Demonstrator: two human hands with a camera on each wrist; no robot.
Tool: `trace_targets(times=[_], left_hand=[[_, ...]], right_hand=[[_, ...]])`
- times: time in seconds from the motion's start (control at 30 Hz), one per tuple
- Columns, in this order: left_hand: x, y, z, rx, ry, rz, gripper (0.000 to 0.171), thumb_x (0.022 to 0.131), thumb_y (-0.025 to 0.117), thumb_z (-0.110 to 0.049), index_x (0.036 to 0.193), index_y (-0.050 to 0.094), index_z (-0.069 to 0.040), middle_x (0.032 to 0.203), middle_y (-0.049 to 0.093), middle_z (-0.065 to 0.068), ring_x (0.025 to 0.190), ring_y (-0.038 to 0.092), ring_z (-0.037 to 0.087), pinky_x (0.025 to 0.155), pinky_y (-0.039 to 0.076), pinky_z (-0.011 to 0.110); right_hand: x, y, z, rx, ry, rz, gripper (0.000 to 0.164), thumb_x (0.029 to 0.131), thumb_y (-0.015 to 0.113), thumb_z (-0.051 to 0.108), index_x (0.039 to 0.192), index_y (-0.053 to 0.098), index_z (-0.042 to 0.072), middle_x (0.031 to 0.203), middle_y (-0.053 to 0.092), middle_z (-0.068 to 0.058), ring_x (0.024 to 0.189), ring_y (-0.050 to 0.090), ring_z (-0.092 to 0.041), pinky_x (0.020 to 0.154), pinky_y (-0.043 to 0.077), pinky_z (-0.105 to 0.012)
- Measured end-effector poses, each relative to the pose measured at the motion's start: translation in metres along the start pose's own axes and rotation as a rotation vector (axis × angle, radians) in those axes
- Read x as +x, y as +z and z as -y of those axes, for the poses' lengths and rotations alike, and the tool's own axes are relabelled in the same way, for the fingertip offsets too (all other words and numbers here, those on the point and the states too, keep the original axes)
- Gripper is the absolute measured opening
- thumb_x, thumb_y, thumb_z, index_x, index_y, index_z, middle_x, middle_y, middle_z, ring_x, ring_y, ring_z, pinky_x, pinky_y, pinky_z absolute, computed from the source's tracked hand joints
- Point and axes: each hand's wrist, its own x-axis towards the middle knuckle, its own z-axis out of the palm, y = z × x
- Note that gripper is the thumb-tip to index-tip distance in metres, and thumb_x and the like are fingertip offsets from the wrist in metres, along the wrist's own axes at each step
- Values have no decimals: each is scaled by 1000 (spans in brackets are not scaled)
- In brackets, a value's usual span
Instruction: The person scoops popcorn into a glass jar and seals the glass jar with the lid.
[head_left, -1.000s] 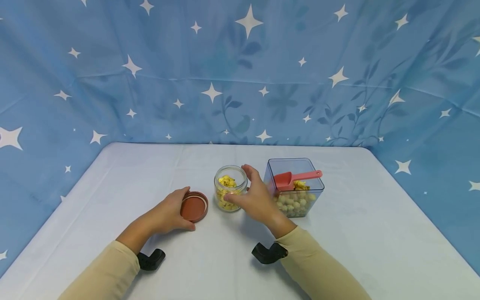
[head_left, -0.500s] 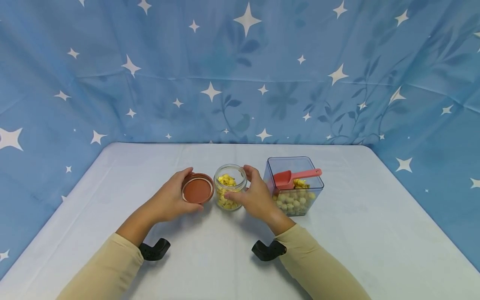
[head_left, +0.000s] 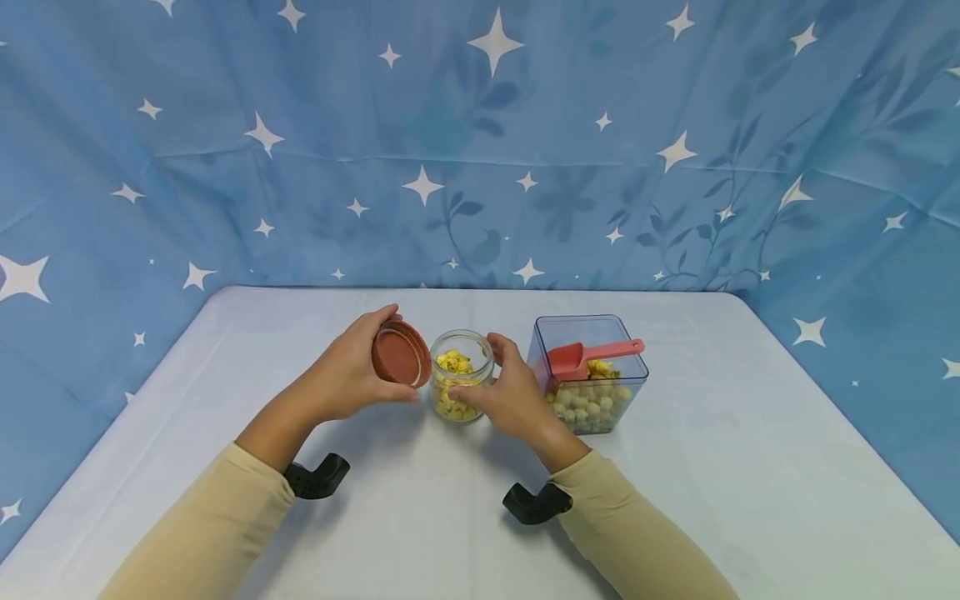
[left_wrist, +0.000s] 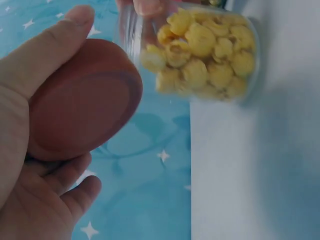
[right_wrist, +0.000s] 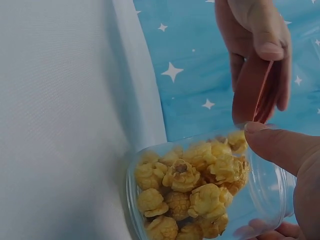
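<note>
My left hand [head_left: 348,375] grips a round reddish-brown jar lid [head_left: 400,357] by its edge, thumb on one side and fingers on the other. The lid is tilted, its hollow underside facing the head camera, right beside the jar's rim. A clear glass jar [head_left: 444,398] stands uncovered on the table, partly filled with yellow popcorn [right_wrist: 200,175]. My right hand [head_left: 517,404] holds the jar from its right side, thumb in front and fingers behind. In the left wrist view the lid [left_wrist: 85,102] hangs close to the jar's mouth.
Just right of my right hand stands a clear square container [head_left: 633,385] with more popcorn. A pink scoop [head_left: 573,360] lies across its top. White cloth covers the table [head_left: 420,517], and a blue star-patterned curtain [head_left: 300,192] hangs behind it.
My left hand has lifted the lid off the table area and brought it up and right, next to the jar's rim, tilting it. My right hand and the jar have stayed in place.
</note>
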Motion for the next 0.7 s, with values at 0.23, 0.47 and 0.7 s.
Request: trace_targets(times=[0.23, 0.47, 0.7], left_hand=[[20, 11, -16, -67, 18, 7, 113, 73, 92, -27, 157, 22, 1, 155, 35, 17, 136, 42, 33, 109, 39, 49], [37, 28, -26, -117, 43, 25, 109, 74, 91, -29, 156, 26, 1, 147, 44, 15, 125, 51, 31, 96, 52, 47], [48, 39, -31, -88, 50, 44, 109, 71, 93, -31, 154, 30, 2, 147, 46, 14, 121, 53, 29, 94, 53, 44]], right_hand=[[-2, 0, 0, 7, 13, 5, 99, 80, 87, 23, 154, 26, -2, 153, 38, -21, 139, 39, -32, 107, 41, -51], [-3, -1, -3, 8, -22, 15, 100, 82, 85, 27, 154, 23, -4, 153, 38, -22, 138, 41, -37, 104, 44, -54], [-2, -1, -6, 1, -58, 17, 98, 81, 85, 27, 152, 26, -3, 150, 42, -19, 140, 37, -34, 106, 42, -54]])
